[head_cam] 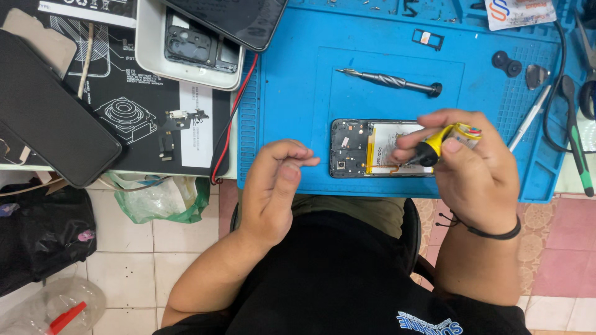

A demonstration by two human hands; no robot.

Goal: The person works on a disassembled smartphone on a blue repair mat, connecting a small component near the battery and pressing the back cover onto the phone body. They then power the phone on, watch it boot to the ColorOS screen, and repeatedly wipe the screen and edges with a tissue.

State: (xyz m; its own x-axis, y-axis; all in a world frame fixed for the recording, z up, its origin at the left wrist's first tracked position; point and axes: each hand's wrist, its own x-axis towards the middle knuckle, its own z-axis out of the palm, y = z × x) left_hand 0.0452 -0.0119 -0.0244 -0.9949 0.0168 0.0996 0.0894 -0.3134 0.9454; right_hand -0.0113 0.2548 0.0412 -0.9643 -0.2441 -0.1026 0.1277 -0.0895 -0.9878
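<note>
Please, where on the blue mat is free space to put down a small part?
Bare patches on the blue mat: left of the grey screwdriver, and between it and the opened phone. Crowded: the mat's right edge with tweezers and picks, and around the right hand holding the yellow screwdriver.

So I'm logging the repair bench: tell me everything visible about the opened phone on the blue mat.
The opened phone lies flat, back cover off, near the blue mat's front edge. Dark circuit boards fill its left end, beside a white battery with a yellow strip. The right hand covers its right end, pointing a yellow-handled screwdriver at it.
</note>
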